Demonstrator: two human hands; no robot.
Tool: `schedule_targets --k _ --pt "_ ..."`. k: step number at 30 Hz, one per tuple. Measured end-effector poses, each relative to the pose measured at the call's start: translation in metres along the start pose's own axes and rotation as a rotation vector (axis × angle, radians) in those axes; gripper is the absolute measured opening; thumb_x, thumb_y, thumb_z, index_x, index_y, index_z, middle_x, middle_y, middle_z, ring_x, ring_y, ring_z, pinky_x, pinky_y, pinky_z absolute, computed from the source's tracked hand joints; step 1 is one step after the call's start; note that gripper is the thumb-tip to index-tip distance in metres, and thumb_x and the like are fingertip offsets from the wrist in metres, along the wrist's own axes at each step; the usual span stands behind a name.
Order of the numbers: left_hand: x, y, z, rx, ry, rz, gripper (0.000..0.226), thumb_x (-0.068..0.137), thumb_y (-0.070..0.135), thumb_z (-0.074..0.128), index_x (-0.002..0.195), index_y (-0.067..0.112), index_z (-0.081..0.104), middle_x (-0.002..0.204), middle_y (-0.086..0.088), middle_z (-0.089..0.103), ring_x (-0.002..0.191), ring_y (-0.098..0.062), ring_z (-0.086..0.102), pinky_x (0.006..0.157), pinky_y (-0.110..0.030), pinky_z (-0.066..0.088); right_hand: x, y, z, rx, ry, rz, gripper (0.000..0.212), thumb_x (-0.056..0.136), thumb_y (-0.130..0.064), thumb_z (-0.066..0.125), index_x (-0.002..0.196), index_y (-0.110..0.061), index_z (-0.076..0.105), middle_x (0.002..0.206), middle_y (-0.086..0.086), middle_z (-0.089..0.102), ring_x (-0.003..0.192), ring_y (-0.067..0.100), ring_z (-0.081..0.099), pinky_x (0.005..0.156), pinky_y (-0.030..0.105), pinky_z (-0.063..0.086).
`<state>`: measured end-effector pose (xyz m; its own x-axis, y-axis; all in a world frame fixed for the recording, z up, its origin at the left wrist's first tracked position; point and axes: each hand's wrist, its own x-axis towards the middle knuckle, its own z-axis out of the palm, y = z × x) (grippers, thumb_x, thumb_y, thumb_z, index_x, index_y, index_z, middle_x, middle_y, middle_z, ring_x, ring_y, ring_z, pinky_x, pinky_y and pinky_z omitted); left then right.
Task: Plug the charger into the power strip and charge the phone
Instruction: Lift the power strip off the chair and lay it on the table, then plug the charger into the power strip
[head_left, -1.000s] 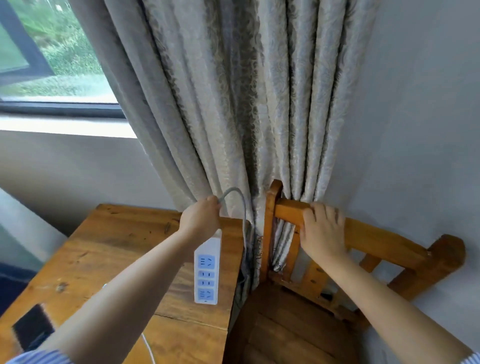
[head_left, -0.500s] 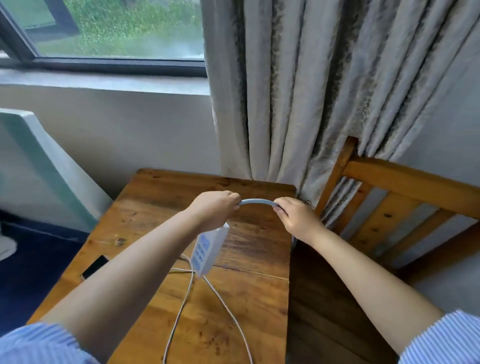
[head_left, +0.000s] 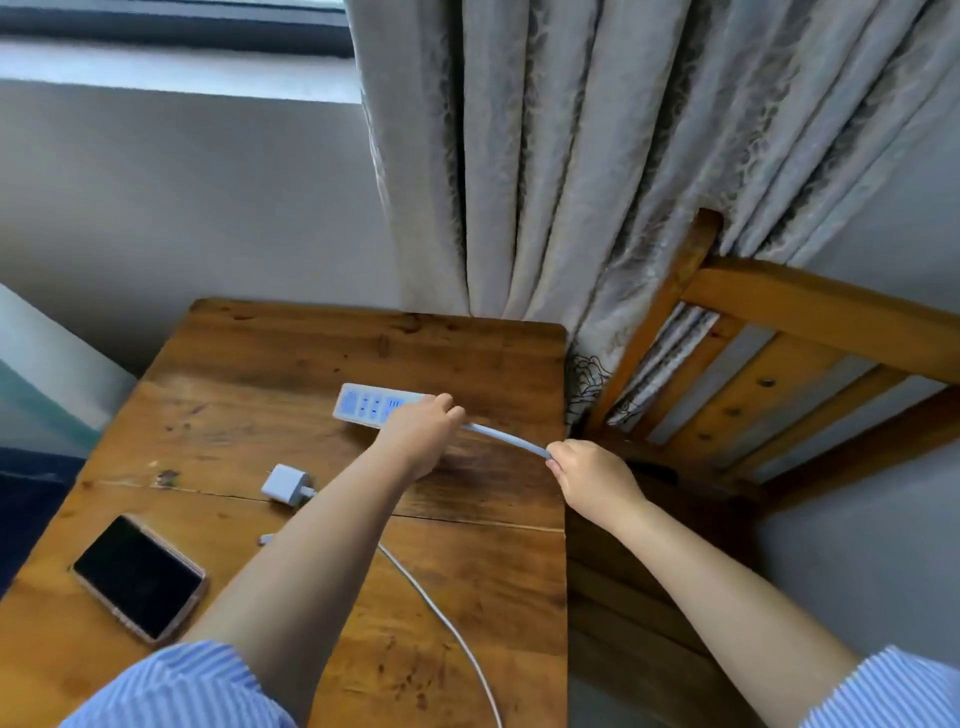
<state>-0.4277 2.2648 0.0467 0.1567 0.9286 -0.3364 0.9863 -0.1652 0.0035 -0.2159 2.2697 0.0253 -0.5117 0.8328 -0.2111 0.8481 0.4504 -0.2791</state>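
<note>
A white power strip (head_left: 366, 404) lies flat on the wooden table (head_left: 249, 364), sockets up. My left hand (head_left: 423, 431) grips its right end. Its grey cord (head_left: 506, 440) runs right to my right hand (head_left: 592, 475), which pinches it near the table's right edge. A white charger block (head_left: 285, 483) rests in the middle of the table, with a thin white cable (head_left: 447, 623) trailing toward the near edge. The cable's small plug end (head_left: 266, 539) lies loose beside my left forearm. A black phone (head_left: 137, 577) lies face up at the near left.
A wooden chair (head_left: 779, 374) stands right of the table, against the wall. Patterned grey curtains (head_left: 571, 156) hang behind both, reaching the table's back right corner. A pale slanted panel (head_left: 47, 364) sits to the left of the table.
My left hand has laid the power strip flat on the table, further back. My right hand went from the chair's top rail to the cord. My view has tilted down.
</note>
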Motion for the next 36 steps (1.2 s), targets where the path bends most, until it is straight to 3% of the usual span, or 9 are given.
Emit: schedule_targets --k 4,8,11,18,22,27,32,36 --pt "0.022 -0.023 0.042 -0.002 -0.082 -0.184 0.047 0.082 -0.001 0.057 0.124 0.011 0.04 0.122 -0.01 0.048 0.111 -0.027 0.047 0.076 -0.035 0.048 0.042 0.015 0.032 -0.094 -0.096 0.025 0.019 0.097 -0.017 0.037 0.101 -0.008 0.053 0.098 0.011 0.064 0.086 0.028 0.06 0.06 0.032 0.035" --pt "0.025 -0.03 0.062 0.011 -0.111 -0.32 0.043 0.086 0.002 0.052 0.125 0.011 0.038 0.13 -0.012 0.043 0.117 -0.029 0.042 0.082 -0.035 0.047 0.05 0.018 0.043 -0.21 -0.189 0.091 0.02 0.093 -0.007 0.043 0.111 -0.009 0.05 0.107 0.01 0.062 0.095 0.027 0.058 0.076 0.035 0.045" --pt "0.032 -0.033 0.069 0.027 -0.091 -0.322 0.045 0.087 0.005 0.052 0.127 0.014 0.036 0.128 -0.012 0.045 0.114 -0.029 0.044 0.081 -0.035 0.047 0.059 0.012 0.05 -0.219 -0.139 0.088 0.03 0.091 -0.001 0.039 0.12 -0.006 0.044 0.117 0.012 0.057 0.107 0.03 0.053 0.087 0.039 0.045" --pt "0.051 -0.048 0.076 0.055 -0.047 -0.33 0.049 0.087 0.012 0.058 0.13 0.018 0.034 0.126 -0.012 0.047 0.111 -0.027 0.047 0.077 -0.032 0.05 0.1 -0.006 0.068 -0.141 -0.057 0.022 0.034 0.093 -0.001 0.029 0.126 -0.004 0.041 0.123 0.016 0.054 0.112 0.032 0.05 0.091 0.04 0.041" --pt "0.053 -0.057 0.074 0.027 -0.031 -0.356 0.051 0.087 0.009 0.056 0.131 0.017 0.033 0.126 -0.012 0.046 0.111 -0.027 0.046 0.076 -0.033 0.05 0.118 -0.006 0.07 -0.147 -0.023 0.056 0.037 0.093 0.0 0.03 0.128 -0.004 0.041 0.124 0.016 0.055 0.114 0.032 0.048 0.093 0.042 0.039" --pt "0.034 -0.052 0.071 -0.044 -0.054 -0.378 0.037 0.087 0.006 0.052 0.122 0.011 0.041 0.123 -0.013 0.049 0.111 -0.029 0.047 0.08 -0.036 0.048 0.113 -0.013 0.067 -0.149 0.051 0.105 0.039 0.091 -0.004 0.04 0.13 -0.006 0.041 0.127 0.016 0.053 0.118 0.034 0.044 0.099 0.046 0.036" --pt "-0.018 -0.06 0.085 -0.184 -0.036 -0.528 0.025 0.086 0.004 0.05 0.111 0.008 0.048 0.119 -0.014 0.05 0.11 -0.031 0.047 0.081 -0.039 0.046 0.093 -0.056 0.072 -0.039 0.202 -0.032 0.029 0.077 0.003 0.061 0.106 0.002 0.06 0.116 0.026 0.06 0.114 0.041 0.051 0.102 0.061 0.032" --pt "-0.068 -0.068 0.111 -0.264 0.028 -0.65 0.019 0.089 0.007 0.046 0.108 0.008 0.05 0.116 -0.012 0.054 0.107 -0.03 0.05 0.076 -0.039 0.047 0.079 -0.096 0.087 0.067 0.183 -0.159 0.017 0.073 0.006 0.064 0.089 0.004 0.066 0.097 0.024 0.068 0.1 0.039 0.06 0.097 0.058 0.039"
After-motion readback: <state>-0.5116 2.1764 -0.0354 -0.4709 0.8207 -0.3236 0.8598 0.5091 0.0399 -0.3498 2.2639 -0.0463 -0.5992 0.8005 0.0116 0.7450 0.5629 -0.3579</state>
